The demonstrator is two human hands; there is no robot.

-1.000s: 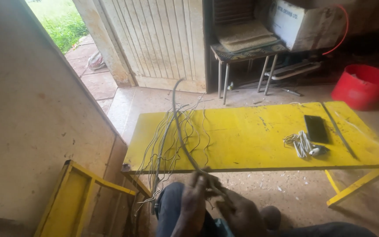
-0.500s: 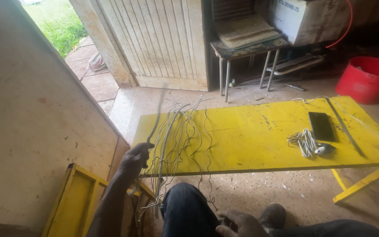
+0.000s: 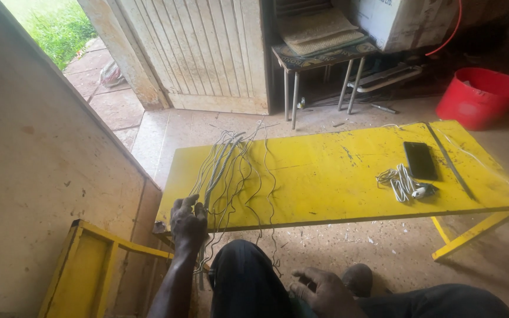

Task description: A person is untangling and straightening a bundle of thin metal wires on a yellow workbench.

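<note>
We are observing left hand (image 3: 187,224) resting at near-left edge of yellow table (image 3: 325,176), fingers curling onto bundle of grey wires (image 3: 225,176) (grip looks loose; whether fully clamped, we cannot tell). Wires are lying along table's left end, running toward 12 o'clock and hanging over near edge. Right hand (image 3: 325,290) is lying on dark trouser leg (image 3: 248,282), fingers spread, holding nothing. At 3 o'clock on table: black phone (image 3: 419,160) lying beside coiled white cable (image 3: 399,181). Red bucket (image 3: 479,95) is standing at 1 o'clock.

Rough home workshop: yellow bench (image 3: 337,176) (paint-scuffed), loose wires (image 3: 231,171), dirt floor (image 3: 384,253).
</note>
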